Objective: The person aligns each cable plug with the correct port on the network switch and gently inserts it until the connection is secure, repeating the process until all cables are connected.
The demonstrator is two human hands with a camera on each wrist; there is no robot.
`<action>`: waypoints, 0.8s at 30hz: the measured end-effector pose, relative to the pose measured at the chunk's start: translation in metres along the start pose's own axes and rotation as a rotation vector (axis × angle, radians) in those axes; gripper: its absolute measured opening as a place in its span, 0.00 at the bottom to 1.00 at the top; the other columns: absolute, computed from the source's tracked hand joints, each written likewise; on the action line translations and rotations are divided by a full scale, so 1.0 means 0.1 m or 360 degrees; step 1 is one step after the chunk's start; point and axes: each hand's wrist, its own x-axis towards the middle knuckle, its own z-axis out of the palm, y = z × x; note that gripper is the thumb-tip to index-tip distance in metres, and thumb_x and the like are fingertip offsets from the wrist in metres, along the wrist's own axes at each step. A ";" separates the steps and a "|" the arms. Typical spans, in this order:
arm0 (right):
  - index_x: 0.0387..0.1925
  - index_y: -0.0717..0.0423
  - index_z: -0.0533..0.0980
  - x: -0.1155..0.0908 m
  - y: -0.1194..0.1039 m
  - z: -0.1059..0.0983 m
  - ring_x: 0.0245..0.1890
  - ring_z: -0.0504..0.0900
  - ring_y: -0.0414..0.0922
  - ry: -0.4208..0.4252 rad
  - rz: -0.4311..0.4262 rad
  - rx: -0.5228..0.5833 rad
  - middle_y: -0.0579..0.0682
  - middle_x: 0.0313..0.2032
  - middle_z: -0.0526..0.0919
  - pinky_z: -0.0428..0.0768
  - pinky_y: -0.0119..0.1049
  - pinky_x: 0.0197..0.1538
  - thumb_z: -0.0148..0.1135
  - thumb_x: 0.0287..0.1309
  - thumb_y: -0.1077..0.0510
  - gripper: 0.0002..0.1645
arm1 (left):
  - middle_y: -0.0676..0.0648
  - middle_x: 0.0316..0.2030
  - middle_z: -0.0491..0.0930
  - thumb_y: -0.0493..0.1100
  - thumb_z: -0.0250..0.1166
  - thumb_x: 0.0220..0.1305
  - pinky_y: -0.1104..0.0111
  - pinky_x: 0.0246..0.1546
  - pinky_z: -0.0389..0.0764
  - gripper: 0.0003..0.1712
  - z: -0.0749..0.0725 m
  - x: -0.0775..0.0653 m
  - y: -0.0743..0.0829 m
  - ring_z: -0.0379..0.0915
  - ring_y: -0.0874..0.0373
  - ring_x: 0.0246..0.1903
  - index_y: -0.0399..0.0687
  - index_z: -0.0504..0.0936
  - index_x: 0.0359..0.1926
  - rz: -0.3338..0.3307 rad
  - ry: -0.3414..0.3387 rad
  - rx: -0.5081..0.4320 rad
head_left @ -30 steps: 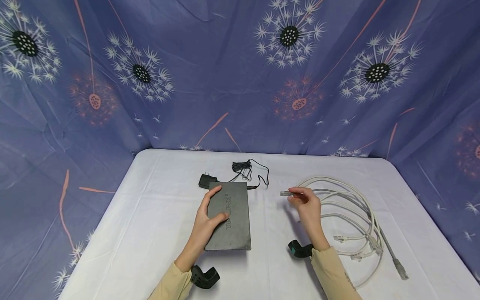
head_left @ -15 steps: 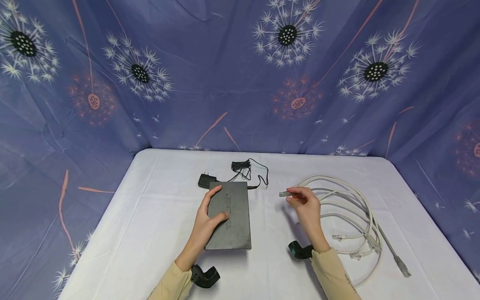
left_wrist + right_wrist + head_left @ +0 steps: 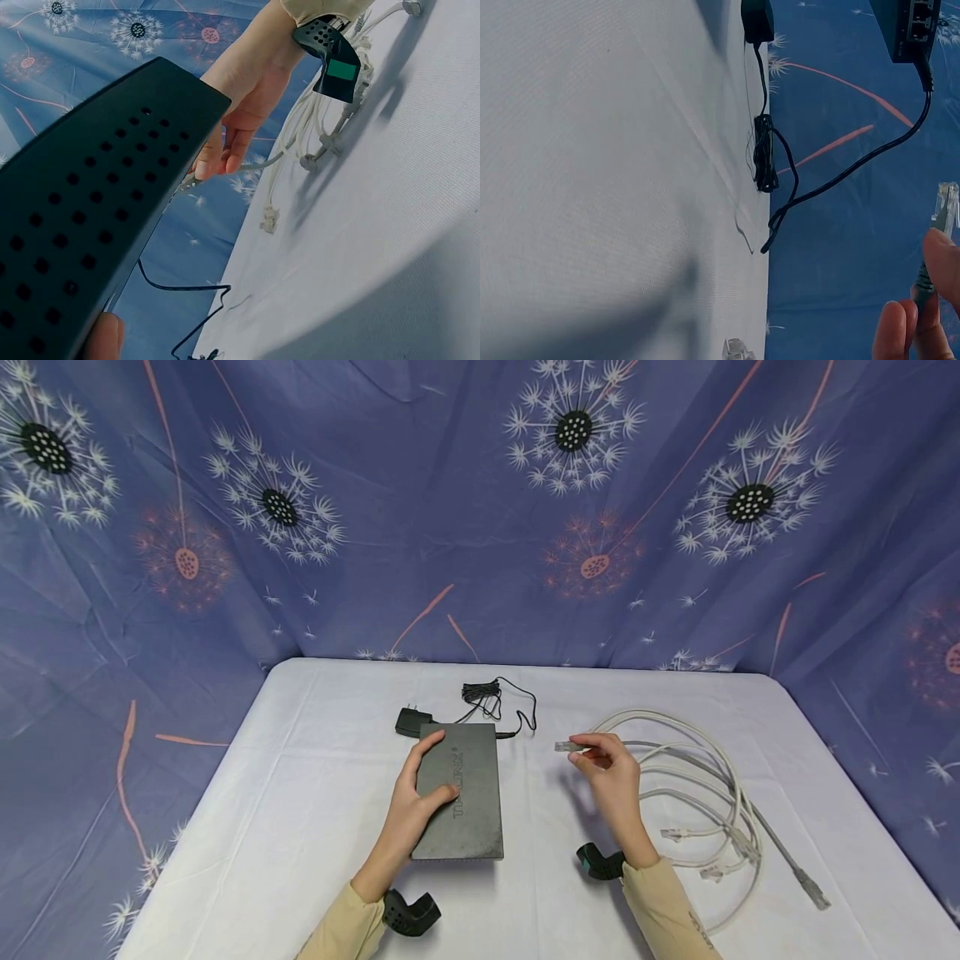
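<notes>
A: What is held by the left hand (image 3: 412,802)?

B: A flat, rectangular, dark grey box (image 3: 476,810) with TP-LINK lettering on its top is gripped at its left side, the thumb being laid on the top face. It is held raised above the bench (image 3: 270,827), which is covered with white cloth, near the middle. In the right wrist view, a row of ports (image 3: 921,21) is shown on the side turned towards the other hand.

A: And by the right hand (image 3: 615,781)?

B: A round grey cable (image 3: 782,848) is pinched between thumb and fingers, just behind its clear plastic plug (image 3: 564,747). The plug is pointed towards the box and is kept apart from it. The cable's other end is seen near the right edge of the bench.

A: What is laid around them?

B: To the right, a loose coil of cream-white cables (image 3: 738,843) is spread on the cloth. Beyond the box, a boxy black power adapter (image 3: 412,722) and a tied bundle of thin black cord (image 3: 480,692) are placed. The cord's end is plugged into the box's far right corner. Behind the bench, a blue-purple fabric backdrop (image 3: 450,527) printed with dandelions is hung.
</notes>
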 end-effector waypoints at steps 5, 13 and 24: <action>0.35 0.72 0.81 -0.01 -0.05 0.01 0.29 0.77 0.48 -0.0007 -0.0039 -0.0042 0.63 0.34 0.79 0.73 0.26 0.35 0.69 0.45 0.75 0.11 | 0.50 0.70 0.54 0.37 0.64 0.51 0.43 0.59 0.53 0.42 0.00 0.00 -0.01 0.50 0.46 0.67 0.64 0.64 0.68 -0.0004 -0.0002 -0.0002; 0.36 0.59 0.84 0.01 0.25 0.03 0.30 0.77 0.41 -0.0031 -0.0086 -0.0117 0.51 0.36 0.81 0.72 0.23 0.35 0.72 0.46 0.67 0.11 | 0.50 0.69 0.55 0.36 0.64 0.51 0.45 0.59 0.54 0.42 0.00 0.00 -0.01 0.53 0.47 0.66 0.62 0.64 0.69 0.0002 0.0004 0.0002; 0.34 0.57 0.85 0.02 0.22 0.05 0.29 0.78 0.40 -0.0003 -0.0155 -0.0140 0.47 0.34 0.82 0.73 0.23 0.34 0.73 0.43 0.69 0.13 | 0.50 0.69 0.55 0.37 0.64 0.52 0.44 0.59 0.54 0.42 -0.01 -0.01 -0.01 0.52 0.47 0.66 0.59 0.64 0.69 -0.0007 0.0005 0.0015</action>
